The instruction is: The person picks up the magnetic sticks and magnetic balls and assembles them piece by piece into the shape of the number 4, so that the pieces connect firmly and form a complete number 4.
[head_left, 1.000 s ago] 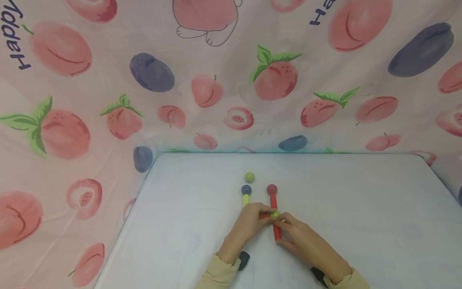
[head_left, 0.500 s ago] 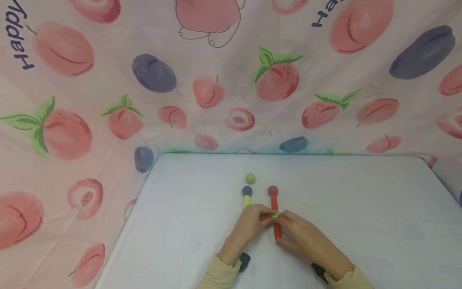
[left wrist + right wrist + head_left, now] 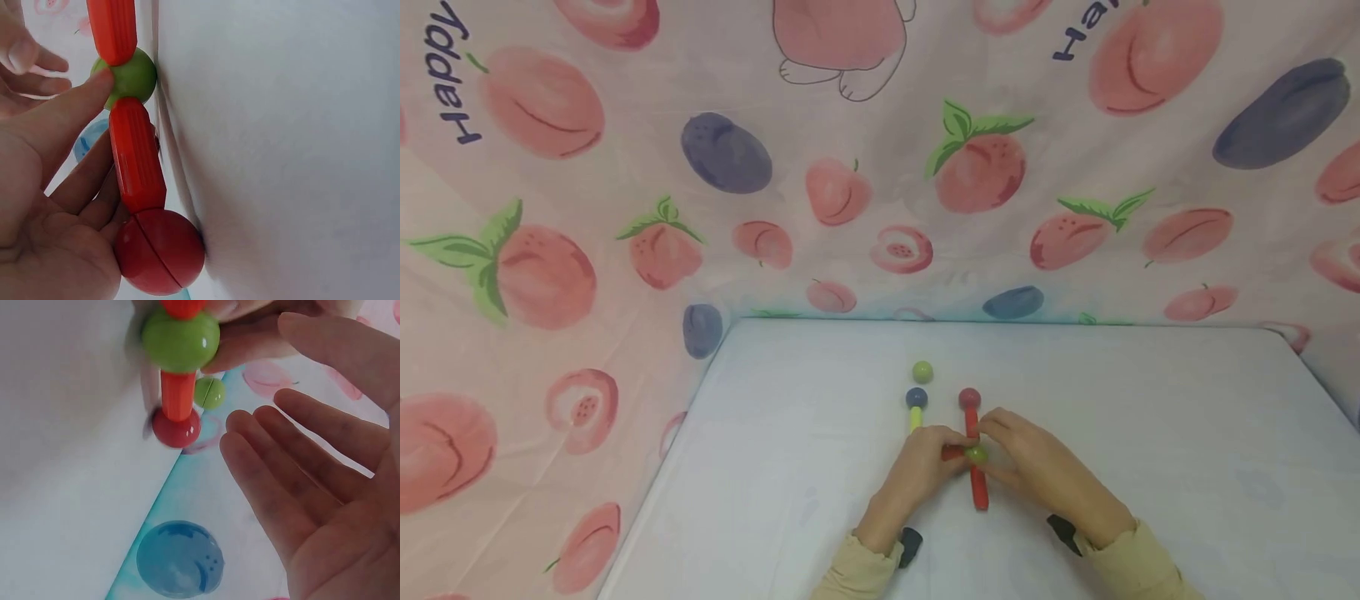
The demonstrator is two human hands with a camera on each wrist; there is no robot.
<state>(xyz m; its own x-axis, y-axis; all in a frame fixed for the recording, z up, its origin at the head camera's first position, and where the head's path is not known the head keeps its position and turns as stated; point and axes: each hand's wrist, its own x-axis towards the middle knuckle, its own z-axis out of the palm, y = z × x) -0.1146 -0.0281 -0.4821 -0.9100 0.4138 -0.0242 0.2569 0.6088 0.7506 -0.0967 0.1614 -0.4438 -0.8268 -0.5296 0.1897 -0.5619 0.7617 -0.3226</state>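
My left hand (image 3: 917, 475) pinches a green ball (image 3: 976, 455) low over the white table, its thumb against the ball in the left wrist view. A short red rod (image 3: 136, 156) joins that ball to a red ball (image 3: 159, 250) beside my left palm; the head view hides this red ball. One more red rod (image 3: 972, 421) runs from the green ball to a far red ball (image 3: 970, 398), and a third red rod (image 3: 979, 490) points towards me. My right hand (image 3: 1045, 467) is close by on the right, fingers extended and apart from the pieces in the right wrist view.
A blue ball (image 3: 917, 397) tops a yellow rod (image 3: 915, 417) whose near end is hidden by my left hand. Behind it lies a loose green ball (image 3: 922, 372). The white table (image 3: 775, 467) meets a fruit-patterned cloth (image 3: 850, 200) at its back and left.
My right hand has let go of the green ball and drawn its thumb off the near red rod, shifting slightly away from me. The left hand keeps its hold.
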